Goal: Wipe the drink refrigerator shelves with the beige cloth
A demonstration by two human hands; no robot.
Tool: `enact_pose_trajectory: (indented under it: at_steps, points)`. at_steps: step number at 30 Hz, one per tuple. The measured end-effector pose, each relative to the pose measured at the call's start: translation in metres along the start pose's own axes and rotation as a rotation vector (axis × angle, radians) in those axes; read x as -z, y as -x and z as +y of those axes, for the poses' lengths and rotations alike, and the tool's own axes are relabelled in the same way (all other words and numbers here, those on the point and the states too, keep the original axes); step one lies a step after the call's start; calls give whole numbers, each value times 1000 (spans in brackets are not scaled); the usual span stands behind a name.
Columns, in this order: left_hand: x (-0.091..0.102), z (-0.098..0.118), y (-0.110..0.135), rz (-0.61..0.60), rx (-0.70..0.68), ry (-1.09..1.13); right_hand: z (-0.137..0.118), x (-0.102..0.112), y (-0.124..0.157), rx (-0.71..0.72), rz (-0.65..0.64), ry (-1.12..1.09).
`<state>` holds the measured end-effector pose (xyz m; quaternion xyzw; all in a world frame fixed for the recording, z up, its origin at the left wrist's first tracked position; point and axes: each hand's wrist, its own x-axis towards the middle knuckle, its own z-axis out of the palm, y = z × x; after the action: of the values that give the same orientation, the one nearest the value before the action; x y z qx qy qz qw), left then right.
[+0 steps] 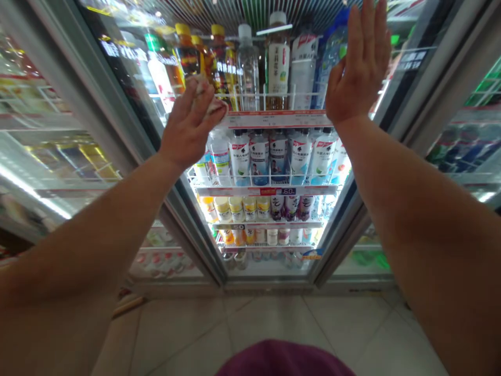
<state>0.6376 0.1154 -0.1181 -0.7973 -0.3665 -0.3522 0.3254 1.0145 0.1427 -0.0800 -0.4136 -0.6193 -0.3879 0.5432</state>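
My left hand (185, 130) is at the glass door of a drinks fridge, fingers bent over a crumpled pale cloth (217, 106) with reddish marks. Part of the cloth is hidden beneath the fingers. Higher up on the right, my right hand (357, 70) lies flat at the glass door (332, 156), its fingers stretched upward and holding nothing. Behind the glass, dark bottles with yellow caps (217, 57) stand near the left hand. A large blue bottle (332, 47) is partly covered by the right hand.
Shelves behind the glass carry rows of white-labelled bottles (301, 154) and small yellow-labelled bottles (236, 209). Grey metal door frames (391, 151) slope along both sides. Below lies a tiled floor (188, 334), with purple clothing (284, 360) at the bottom edge.
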Motion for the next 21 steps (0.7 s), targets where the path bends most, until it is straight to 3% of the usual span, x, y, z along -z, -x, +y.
enact_pose_trajectory:
  at_steps: [2, 4, 7, 8, 11, 14, 16, 18, 20, 21]
  points:
    - [15, -10, -12, 42, -19, -168, 0, 0, 0, 14, 10, 7]
    - [26, -19, -28, 167, -29, -320, 0, 1, 0, 9, 12, 14]
    - [13, -16, -31, 274, -4, -313, -1, 3, 0, -12, -18, 20]
    - [4, -10, -25, 263, 8, -250, -1, 3, 0, -16, -30, 24]
    - [-13, 14, -4, 77, 33, -70, -2, 3, -1, -18, -33, 38]
    - [9, 22, -8, -128, 28, 46, 0, 2, -1, -3, -18, 55]
    - [34, 16, -26, -56, 38, 34, 0, 1, -1, 4, -8, 56]
    - [50, 9, -42, 120, 70, -5, 1, 0, 0, 11, 9, 37]
    - [48, 9, -45, 216, 92, -56, 3, -1, 1, 20, 12, 7]
    - [41, 13, -41, 208, 92, -81, 3, -2, 1, 18, 10, -12]
